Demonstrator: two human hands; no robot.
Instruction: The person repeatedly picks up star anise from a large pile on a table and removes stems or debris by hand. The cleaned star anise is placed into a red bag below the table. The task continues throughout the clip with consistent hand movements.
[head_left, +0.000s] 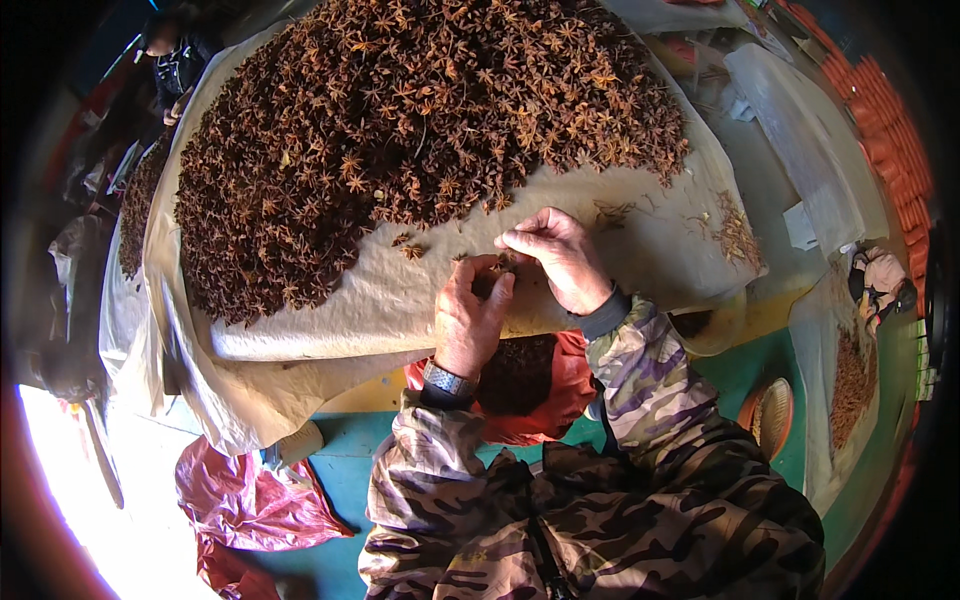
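Observation:
A large heap of dried star anise (420, 112) covers most of the pale sheet (300, 337) before me. My left hand (469, 315), with a metal watch (448, 379) at its wrist, is curled at the sheet's near edge. A piece of star anise (502, 262) shows at its fingertips, partly hidden by the thumb. Just up and right, my right hand (559, 259) has thumb and forefinger pinched together. Anything thin between them is too small to make out. A few loose star anise (411, 250) lie left of my hands.
Thin stalks (736, 236) lie at the sheet's right end. Below my hands stands a red bag (574, 375) with dark contents. A pink bag (255, 499) and a round basket (772, 420) are on the floor. Other people (180, 71) are at far left and right.

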